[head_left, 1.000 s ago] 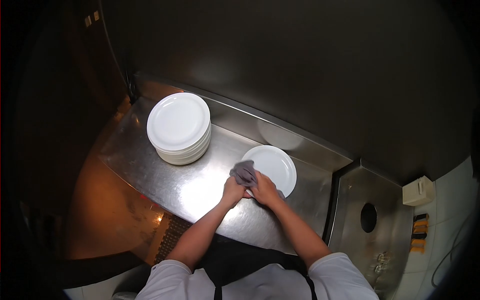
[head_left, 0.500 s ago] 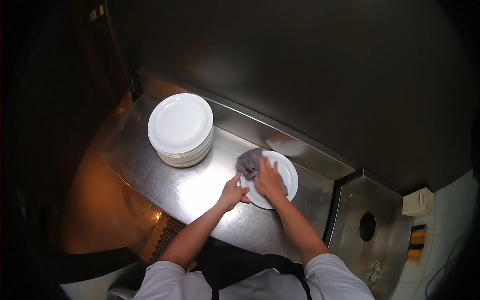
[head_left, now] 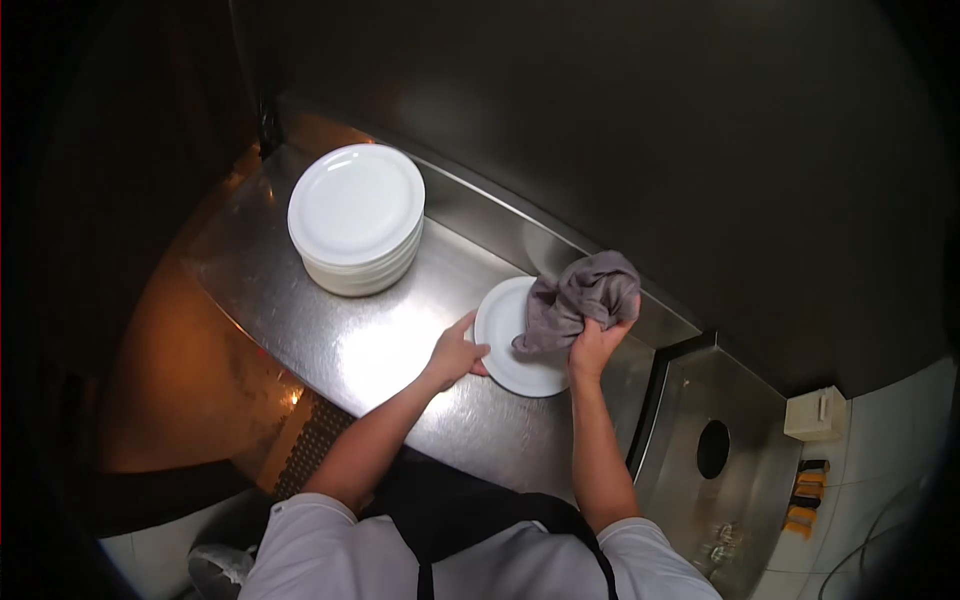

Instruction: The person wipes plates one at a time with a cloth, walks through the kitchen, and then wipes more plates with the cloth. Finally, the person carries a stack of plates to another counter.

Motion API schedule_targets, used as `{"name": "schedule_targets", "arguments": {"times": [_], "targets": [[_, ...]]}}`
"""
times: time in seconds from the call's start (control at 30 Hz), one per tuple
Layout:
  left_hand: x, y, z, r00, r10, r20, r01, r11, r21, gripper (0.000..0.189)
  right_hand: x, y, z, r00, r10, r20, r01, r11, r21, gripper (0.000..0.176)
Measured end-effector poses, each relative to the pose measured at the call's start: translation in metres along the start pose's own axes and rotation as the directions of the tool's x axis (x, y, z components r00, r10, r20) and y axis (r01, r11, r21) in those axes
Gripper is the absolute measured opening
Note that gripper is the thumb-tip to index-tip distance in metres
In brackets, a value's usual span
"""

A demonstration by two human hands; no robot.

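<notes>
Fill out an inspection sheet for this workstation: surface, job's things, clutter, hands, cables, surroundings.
Surface: steel counter, shiny, with glare near its front edge.
Job's things: single white plate flat on the counter; grey cloth bunched, its lower end hanging over the plate.
Clutter: stack of white plates at the counter's far left, apart from the single plate.
Hands: left hand grips the plate's left rim; right hand clutches the cloth at the plate's right edge.
Cables: thin line by the tiled wall, possibly a cable; too dim to tell.
Surroundings: steel backsplash; lower steel unit with round hole; beige box on the wall.
</notes>
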State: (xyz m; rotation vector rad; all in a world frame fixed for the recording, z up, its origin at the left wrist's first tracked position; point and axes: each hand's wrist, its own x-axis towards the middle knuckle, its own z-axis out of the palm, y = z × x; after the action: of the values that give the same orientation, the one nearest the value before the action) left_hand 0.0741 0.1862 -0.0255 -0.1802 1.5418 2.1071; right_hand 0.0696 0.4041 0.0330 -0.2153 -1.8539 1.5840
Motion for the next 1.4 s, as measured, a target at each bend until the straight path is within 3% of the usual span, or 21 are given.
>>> {"name": "schedule_targets", "arguments": {"times": [0.07, 0.13, 0.2, 0.27, 0.3, 0.4, 0.47, 0.53, 0.63, 0.73, 0.8, 0.87, 0.93, 1.0, 1.07, 1.1, 1.17, 1.33, 1.4], "targets": [[0.005, -0.007, -0.001, 0.999, 0.021, -0.025, -0.020, 0.999, 0.028, 0.072, 0.000, -0.014, -0.001, 0.996, 0.008, 0.087, 0.007, 0.985, -0.170, 0.064], [0.002, 0.001, 0.005, 0.999, 0.034, -0.034, -0.034, 0.999, -0.006, 0.072, -0.010, 0.014, -0.020, 0.969, 0.017, 0.246, 0.127, 0.822, -0.555, 0.061], [0.000, 0.002, 0.002, 1.000, -0.006, -0.007, 0.006, 1.000, 0.008, 0.070, -0.010, 0.024, -0.009, 0.956, 0.046, 0.291, 0.157, 0.755, -0.636, 0.070], [0.004, -0.001, -0.001, 1.000, -0.005, 0.025, 0.006, 0.999, -0.048, 0.069, -0.012, 0.025, 0.006, 0.909, 0.162, 0.383, 0.209, 0.619, -0.757, 0.074], [0.004, -0.007, -0.001, 0.999, -0.012, 0.039, 0.015, 0.997, -0.077, 0.068, -0.018, 0.060, 0.017, 0.880, 0.259, 0.398, 0.265, 0.427, -0.864, 0.079], [0.009, -0.016, -0.004, 0.999, 0.025, 0.034, -0.024, 0.999, -0.025, 0.067, -0.014, 0.077, 0.047, 0.857, 0.134, 0.498, 0.349, 0.561, -0.751, 0.079], [0.014, -0.020, -0.003, 1.000, 0.014, 0.009, -0.014, 1.000, 0.018, 0.066, -0.017, 0.071, 0.060, 0.782, 0.089, 0.616, 0.460, 0.584, -0.669, 0.073], [0.015, -0.019, -0.004, 0.998, -0.055, -0.014, 0.055, 0.998, -0.029, 0.075, -0.026, 0.063, 0.060, 0.720, 0.110, 0.686, 0.442, 0.689, -0.575, 0.077], [0.013, -0.020, 0.000, 0.997, 0.058, -0.049, -0.060, 0.997, -0.039, 0.085, -0.051, 0.060, 0.025, 0.653, 0.180, 0.736, 0.398, 0.746, -0.535, 0.075], [0.001, -0.009, 0.009, 0.987, 0.041, -0.157, -0.041, 0.999, 0.003, 0.089, -0.049, 0.051, -0.041, 0.635, 0.166, 0.755, 0.453, 0.711, -0.538, 0.072], [0.004, -0.011, 0.006, 0.987, 0.049, -0.153, -0.039, 0.997, 0.070, 0.089, -0.033, 0.052, -0.061, 0.730, 0.229, 0.644, 0.504, 0.455, -0.734, 0.075], [0.004, -0.015, 0.007, 0.986, 0.083, -0.145, -0.068, 0.992, 0.105, 0.079, -0.016, 0.065, -0.060, 0.900, 0.134, 0.415, 0.348, 0.353, -0.869, 0.081], [0.010, -0.023, 0.003, 0.987, 0.108, -0.118, -0.094, 0.988, 0.119, 0.069, -0.012, 0.042, -0.035, 0.912, 0.206, 0.355, 0.164, 0.609, -0.776, 0.085], [0.006, -0.018, 0.005, 0.992, 0.070, -0.102, -0.065, 0.997, 0.050, 0.058, -0.019, 0.038, -0.007, 0.863, 0.131, 0.488, 0.348, 0.545, -0.762, 0.085], [0.011, -0.028, 0.001, 0.987, 0.141, -0.074, -0.127, 0.978, 0.166, 0.052, -0.027, 0.054, 0.017, 0.851, 0.029, 0.525, 0.440, 0.507, -0.741, 0.082], [0.018, -0.030, 0.003, 0.983, 0.140, -0.117, -0.121, 0.981, 0.154, 0.049, -0.023, 0.058, 0.031, 0.844, 0.034, 0.536, 0.414, 0.595, -0.689, 0.075], [0.015, -0.038, 0.003, 0.975, 0.143, -0.169, -0.121, 0.984, 0.131, 0.045, -0.027, 0.060, 0.048, 0.793, -0.158, 0.588, 0.525, 0.667, -0.529, 0.070], [0.003, -0.027, 0.014, 0.962, 0.189, -0.194, -0.156, 0.972, 0.175, 0.042, -0.060, 0.031, 0.010, 0.664, -0.074, 0.744, 0.447, 0.837, -0.316, 0.058], [0.004, -0.027, 0.013, 0.966, 0.153, -0.209, -0.125, 0.982, 0.142, 0.043, -0.054, 0.042, -0.041, 0.614, -0.074, 0.786, 0.533, 0.773, -0.344, 0.054]]}}
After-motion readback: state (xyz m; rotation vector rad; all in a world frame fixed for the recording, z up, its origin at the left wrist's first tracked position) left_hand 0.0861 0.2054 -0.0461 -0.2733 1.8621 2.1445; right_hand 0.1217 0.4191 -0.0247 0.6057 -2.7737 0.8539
